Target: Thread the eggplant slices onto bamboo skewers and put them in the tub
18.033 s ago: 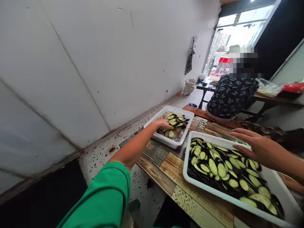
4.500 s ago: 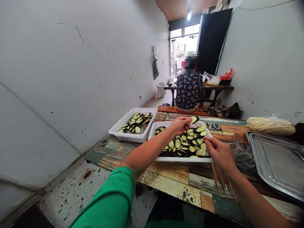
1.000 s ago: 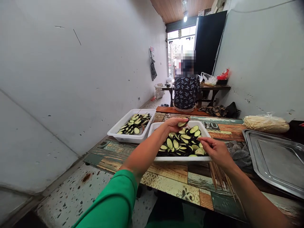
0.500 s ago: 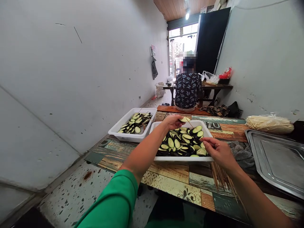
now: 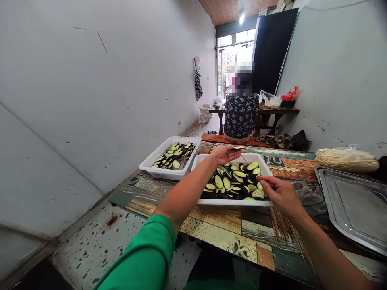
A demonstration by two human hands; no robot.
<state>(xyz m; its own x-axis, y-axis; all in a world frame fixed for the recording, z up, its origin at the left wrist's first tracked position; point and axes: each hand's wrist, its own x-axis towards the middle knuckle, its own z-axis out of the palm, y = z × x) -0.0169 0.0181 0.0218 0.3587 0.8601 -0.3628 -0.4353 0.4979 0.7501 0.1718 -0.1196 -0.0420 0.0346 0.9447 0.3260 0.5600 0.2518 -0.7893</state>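
Observation:
Over the far rim of a white tub (image 5: 236, 202) full of sliced eggplant (image 5: 226, 183), my left hand (image 5: 224, 155) holds one eggplant slice (image 5: 238, 148), now nearly edge-on, with its fingers stretched beneath. My right hand (image 5: 279, 193) pinches a thin bamboo skewer (image 5: 244, 158) above the tub's right side. The skewer slants up and left to the held slice; whether its tip has pierced it I cannot tell. Below my right forearm a bundle of loose skewers (image 5: 284, 227) lies on the table.
To the left stands a second white tub (image 5: 163, 173) with skewered eggplant slices. On the right are a grey cloth (image 5: 310, 199), stacked metal trays (image 5: 356, 205) and a bagged pale bundle (image 5: 346, 159). A person (image 5: 240, 114) sits ahead, back turned, at another table.
My left hand has turned the eggplant slice from face-up to nearly edge-on, its fingers opening out more underneath. My right hand stays almost in place with the skewer. The view has shifted slightly.

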